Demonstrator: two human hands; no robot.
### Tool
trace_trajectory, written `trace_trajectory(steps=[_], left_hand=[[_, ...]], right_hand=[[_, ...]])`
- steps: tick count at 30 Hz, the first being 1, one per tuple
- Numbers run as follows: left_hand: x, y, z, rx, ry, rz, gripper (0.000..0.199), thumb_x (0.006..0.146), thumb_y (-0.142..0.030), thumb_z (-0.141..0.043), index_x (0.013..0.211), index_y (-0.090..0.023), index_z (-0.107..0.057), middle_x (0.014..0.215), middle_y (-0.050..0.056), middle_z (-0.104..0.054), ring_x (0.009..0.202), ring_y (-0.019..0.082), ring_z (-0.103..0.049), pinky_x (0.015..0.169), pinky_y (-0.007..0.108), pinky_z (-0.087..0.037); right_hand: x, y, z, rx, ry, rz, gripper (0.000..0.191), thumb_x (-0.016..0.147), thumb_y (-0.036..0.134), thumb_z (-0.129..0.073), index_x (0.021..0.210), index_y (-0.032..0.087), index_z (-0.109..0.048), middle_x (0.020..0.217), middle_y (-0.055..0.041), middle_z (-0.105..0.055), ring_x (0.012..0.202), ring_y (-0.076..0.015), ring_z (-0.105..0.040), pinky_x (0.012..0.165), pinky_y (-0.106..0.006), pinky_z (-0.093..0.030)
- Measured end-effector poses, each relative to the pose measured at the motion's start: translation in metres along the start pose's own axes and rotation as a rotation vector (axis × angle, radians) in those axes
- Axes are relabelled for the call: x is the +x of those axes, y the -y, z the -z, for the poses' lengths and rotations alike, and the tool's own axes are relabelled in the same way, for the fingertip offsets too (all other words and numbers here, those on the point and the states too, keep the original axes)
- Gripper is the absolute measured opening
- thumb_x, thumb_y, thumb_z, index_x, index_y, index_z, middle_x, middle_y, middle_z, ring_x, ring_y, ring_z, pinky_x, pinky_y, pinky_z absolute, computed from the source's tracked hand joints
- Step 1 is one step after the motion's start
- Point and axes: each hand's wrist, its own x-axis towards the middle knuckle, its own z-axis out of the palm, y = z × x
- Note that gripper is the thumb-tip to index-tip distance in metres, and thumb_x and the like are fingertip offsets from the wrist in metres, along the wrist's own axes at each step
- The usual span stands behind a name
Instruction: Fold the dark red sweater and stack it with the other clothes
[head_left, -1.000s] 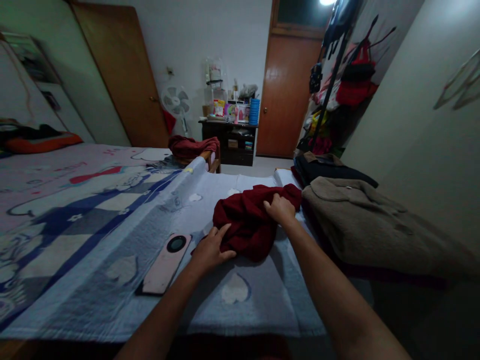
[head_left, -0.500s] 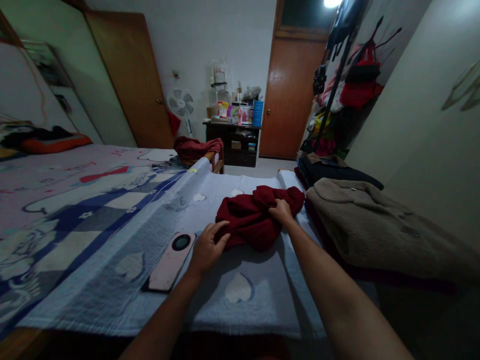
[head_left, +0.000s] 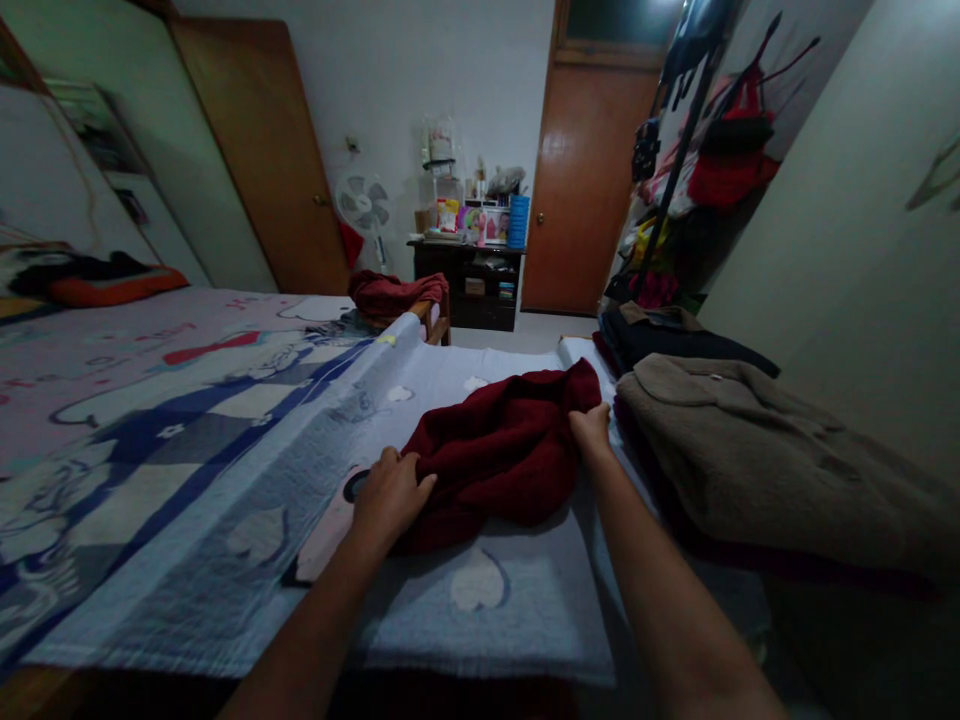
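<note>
A crumpled dark red garment lies stretched between my hands on the light blue sheet with white hearts; its exact kind does not show. My left hand grips its left side, thumb and fingers closed on the cloth. At the garment's right end, my right hand pinches the edge. A pink phone with a round dark camera ring lies under my left wrist, partly hidden by my hand and forearm.
To the right lies a folded brown coat, with dark folded clothes behind it. A patterned bedspread spreads at the left. Beyond the bed's end stand a dark cabinet and a white fan.
My hands have moved apart, the left one leftward over the phone and the right one slightly rightward. The red garment is now spread wider, and my left hand has closed on it.
</note>
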Motion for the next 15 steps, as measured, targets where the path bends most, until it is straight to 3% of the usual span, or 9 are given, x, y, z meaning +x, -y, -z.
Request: trace_trajectory(steps=[3, 5, 7, 10, 12, 15], left_hand=[[0.014, -0.009, 0.008, 0.124, -0.145, -0.068, 0.048, 0.078, -0.042, -0.062, 0.12, -0.019, -0.059, 0.143, 0.019, -0.04, 0.125, 0.038, -0.044, 0.1, 0.05, -0.038], [0.03, -0.018, 0.007, 0.1, -0.14, -0.158, 0.059, 0.077, -0.044, -0.064, 0.131, -0.021, -0.052, 0.15, 0.018, -0.033, 0.135, 0.039, -0.033, 0.106, 0.052, -0.03], [0.049, -0.028, 0.001, 0.046, -0.056, -0.218, 0.07, 0.077, -0.05, -0.064, 0.138, -0.022, -0.044, 0.153, 0.018, -0.029, 0.14, 0.04, -0.024, 0.109, 0.053, -0.024], [0.078, -0.046, -0.013, -0.027, 0.048, -0.242, 0.094, 0.072, -0.059, -0.066, 0.147, -0.019, -0.028, 0.156, 0.022, -0.021, 0.142, 0.043, -0.018, 0.11, 0.057, -0.018], [0.095, -0.06, -0.021, -0.074, 0.064, -0.265, 0.106, 0.065, -0.059, -0.072, 0.149, -0.018, -0.022, 0.156, 0.024, -0.018, 0.143, 0.044, -0.015, 0.11, 0.06, -0.013], [0.116, -0.078, -0.03, -0.235, 0.094, -0.272, 0.113, 0.061, -0.058, -0.076, 0.149, -0.016, -0.02, 0.156, 0.025, -0.018, 0.143, 0.041, -0.016, 0.111, 0.057, -0.017]], right_hand=[[-0.012, -0.003, 0.0, -0.28, -0.097, 0.111, 0.092, 0.063, 0.018, -0.058, 0.146, 0.01, -0.019, 0.151, -0.025, -0.02, 0.135, -0.0432, -0.027, 0.108, -0.055, -0.027], [-0.014, 0.002, -0.003, -0.393, -0.076, 0.178, 0.091, 0.069, 0.027, -0.059, 0.147, 0.014, -0.017, 0.154, -0.0216, -0.015, 0.139, -0.0419, -0.022, 0.11, -0.054, -0.024], [-0.011, 0.008, -0.007, -0.378, 0.007, 0.183, 0.09, 0.074, 0.04, -0.06, 0.148, 0.014, -0.016, 0.153, -0.0216, -0.018, 0.139, -0.0392, -0.025, 0.109, -0.049, -0.027], [-0.006, 0.01, -0.014, -0.366, 0.083, 0.135, 0.104, 0.07, 0.051, -0.065, 0.149, 0.01, -0.011, 0.151, -0.0273, -0.021, 0.135, -0.0384, -0.035, 0.104, -0.045, -0.036], [-0.004, 0.005, -0.017, -0.389, 0.139, 0.076, 0.111, 0.065, 0.046, -0.071, 0.149, 0.007, -0.009, 0.143, -0.0299, -0.036, 0.128, -0.0389, -0.045, 0.099, -0.045, -0.04], [-0.007, -0.004, -0.02, -0.3, 0.249, 0.041, 0.095, 0.064, 0.03, -0.068, 0.144, 0.009, -0.023, 0.124, -0.022, -0.059, 0.114, -0.0339, -0.058, 0.093, -0.042, -0.046]])
